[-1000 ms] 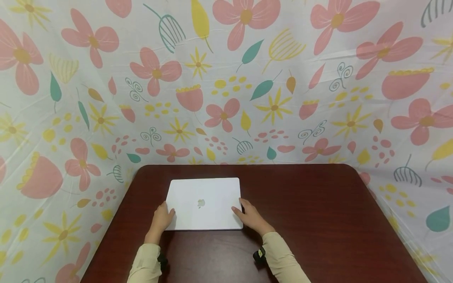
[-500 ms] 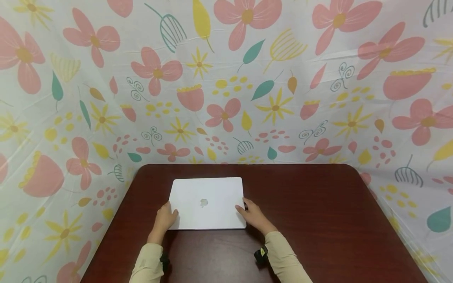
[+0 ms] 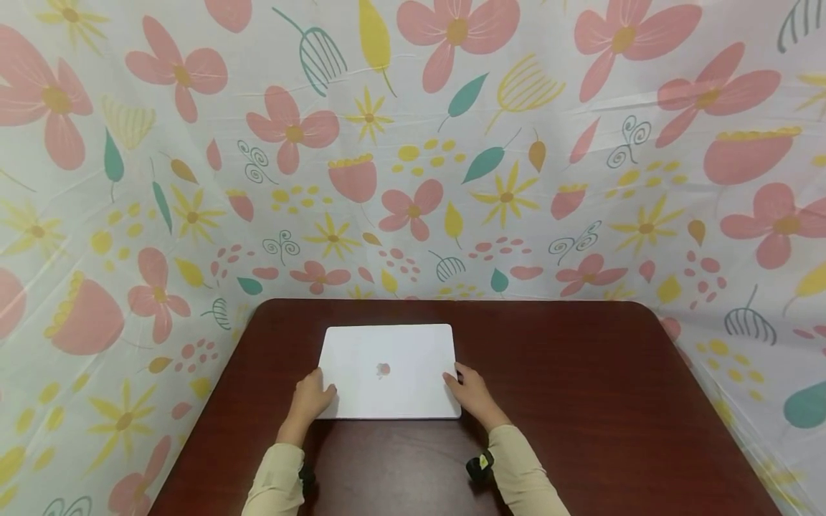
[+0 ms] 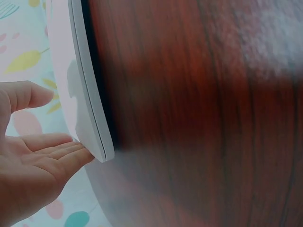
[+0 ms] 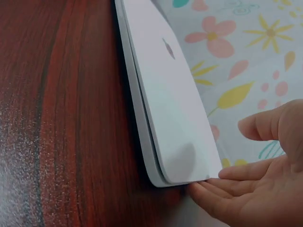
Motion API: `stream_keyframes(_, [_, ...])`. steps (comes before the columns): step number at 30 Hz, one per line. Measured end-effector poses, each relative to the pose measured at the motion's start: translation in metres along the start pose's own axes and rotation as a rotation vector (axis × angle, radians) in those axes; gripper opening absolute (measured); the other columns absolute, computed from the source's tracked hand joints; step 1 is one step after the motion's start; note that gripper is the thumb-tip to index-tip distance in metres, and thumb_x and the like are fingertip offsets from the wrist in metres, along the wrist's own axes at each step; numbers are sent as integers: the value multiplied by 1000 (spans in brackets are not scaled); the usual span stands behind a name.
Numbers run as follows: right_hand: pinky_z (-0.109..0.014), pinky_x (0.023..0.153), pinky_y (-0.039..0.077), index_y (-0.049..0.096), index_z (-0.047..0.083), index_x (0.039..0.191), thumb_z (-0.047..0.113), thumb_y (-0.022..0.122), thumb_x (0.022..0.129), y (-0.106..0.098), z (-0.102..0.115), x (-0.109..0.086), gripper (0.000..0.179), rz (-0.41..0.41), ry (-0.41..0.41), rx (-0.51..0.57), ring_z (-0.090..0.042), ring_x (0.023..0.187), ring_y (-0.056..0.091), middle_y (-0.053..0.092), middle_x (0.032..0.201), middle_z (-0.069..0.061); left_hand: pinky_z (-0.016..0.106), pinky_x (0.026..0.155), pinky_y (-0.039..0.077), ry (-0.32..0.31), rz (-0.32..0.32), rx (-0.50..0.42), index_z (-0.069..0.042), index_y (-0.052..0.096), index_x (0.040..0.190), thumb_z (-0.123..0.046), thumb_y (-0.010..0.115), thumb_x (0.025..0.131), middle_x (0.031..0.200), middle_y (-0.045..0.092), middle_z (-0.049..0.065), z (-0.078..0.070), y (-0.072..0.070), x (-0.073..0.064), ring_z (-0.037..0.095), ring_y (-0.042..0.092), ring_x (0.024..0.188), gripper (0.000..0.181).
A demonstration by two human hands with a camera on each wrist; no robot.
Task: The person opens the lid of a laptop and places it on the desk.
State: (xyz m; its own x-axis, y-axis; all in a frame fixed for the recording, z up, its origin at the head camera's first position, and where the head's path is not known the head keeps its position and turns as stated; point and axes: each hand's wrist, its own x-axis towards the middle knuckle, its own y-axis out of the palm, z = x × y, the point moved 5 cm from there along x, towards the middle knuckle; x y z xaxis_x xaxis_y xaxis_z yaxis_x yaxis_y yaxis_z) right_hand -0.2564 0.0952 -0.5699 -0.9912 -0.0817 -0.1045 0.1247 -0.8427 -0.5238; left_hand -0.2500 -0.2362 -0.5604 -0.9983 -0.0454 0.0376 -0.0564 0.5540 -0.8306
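Observation:
A closed silver laptop (image 3: 413, 351) with an apple logo on its lid lies flat on the dark red-brown table, left of its middle. My left hand (image 3: 312, 396) is at its left side. In the left wrist view the straight fingers (image 4: 68, 156) touch the laptop's edge near a corner, and the thumb (image 4: 35, 96) stands off the lid. At the right side is my right hand (image 3: 473, 390). Its extended fingers (image 5: 241, 182) touch the edge by the near corner in the right wrist view, while the thumb (image 5: 260, 125) stays raised.
The wooden table (image 3: 568, 387) has rounded far corners and stretches well to the right of the laptop. A white cloth (image 3: 413, 158) with flowers and leaves hangs behind it and along both sides. Each wrist wears a small black device, such as the right one (image 3: 480, 466).
The laptop has slid a little to the right across the table, staying flat and closed. Both hands have moved right along with it. The head view has shifted slightly too.

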Motion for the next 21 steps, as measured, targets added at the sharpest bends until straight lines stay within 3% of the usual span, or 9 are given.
stream_keyframes(9, [-51,92,48,42,-21,131,15,52,97,-9,1,-4,51,-59,30,-31,-47,115,53,45,131,-40,55,91,47,-1,28,-9,23,48,123,-9,62,85,122,53,39,-10,5,-2,49,54,113,52])
stream_keyframes(21, [-56,100,39,45,-24,126,10,50,94,-19,-1,-8,47,-145,63,-85,-51,124,43,46,128,-41,55,90,48,19,48,-37,20,52,122,-11,63,83,123,54,38,-19,12,-2,49,53,114,52])
